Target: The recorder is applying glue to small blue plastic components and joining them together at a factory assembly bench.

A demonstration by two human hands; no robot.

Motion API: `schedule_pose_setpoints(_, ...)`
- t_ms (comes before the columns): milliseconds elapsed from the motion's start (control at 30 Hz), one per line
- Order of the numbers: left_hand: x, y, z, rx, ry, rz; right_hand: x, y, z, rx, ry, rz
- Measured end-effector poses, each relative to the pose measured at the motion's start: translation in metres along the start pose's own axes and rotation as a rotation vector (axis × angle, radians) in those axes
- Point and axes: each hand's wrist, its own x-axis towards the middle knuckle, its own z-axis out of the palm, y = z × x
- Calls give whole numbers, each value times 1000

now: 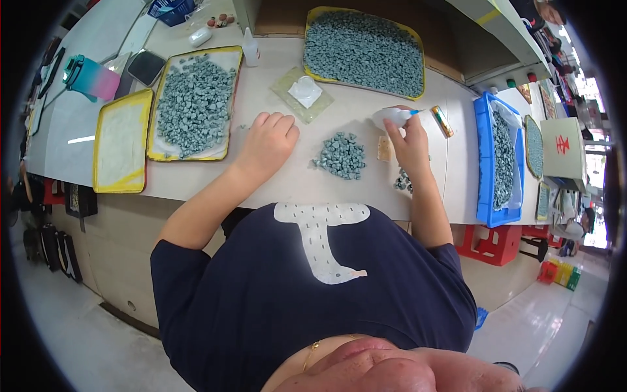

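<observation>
My right hand (410, 140) is closed around a small white squeeze bottle (388, 117) with a blue tip, held tilted above the table. Below the bottle lies a small tan square piece (384, 148). A few dark grey-green pieces (403, 181) lie beside my right wrist, partly covered by it. To the left of that hand is a loose heap of grey-green stone-like pieces (341, 156). My left hand (269, 142) rests on the table left of the heap, its fingers curled in. Whatever those fingers hold, if anything, is hidden.
Yellow-rimmed trays of similar pieces stand at the left (240, 60) and the back (423, 72); another yellow-rimmed tray (121, 140) holds none. A blue crate (484, 157) is at right. A clear bag (320, 111), white bottle (251, 49) and tumbler (91, 77) also stand around.
</observation>
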Motion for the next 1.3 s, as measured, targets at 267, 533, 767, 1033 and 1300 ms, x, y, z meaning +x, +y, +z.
schedule_pose_setpoints(267,13,21,9,-686,107,-383,-16,8,5,323,-41,-16)
schedule_pose_setpoints(533,26,38,50,-2300,7,-1035,-19,6,17,-181,23,-340)
schedule_pose_setpoints(767,19,32,77,-2542,-48,-1113,-18,22,24,-225,135,-345)
schedule_pose_setpoints(1033,9,22,94,-2687,-34,-1046,-8,23,35,-355,145,-483)
schedule_pose_setpoints(1300,6,6,99,-2620,-73,-1025,1,22,47,-510,164,-558)
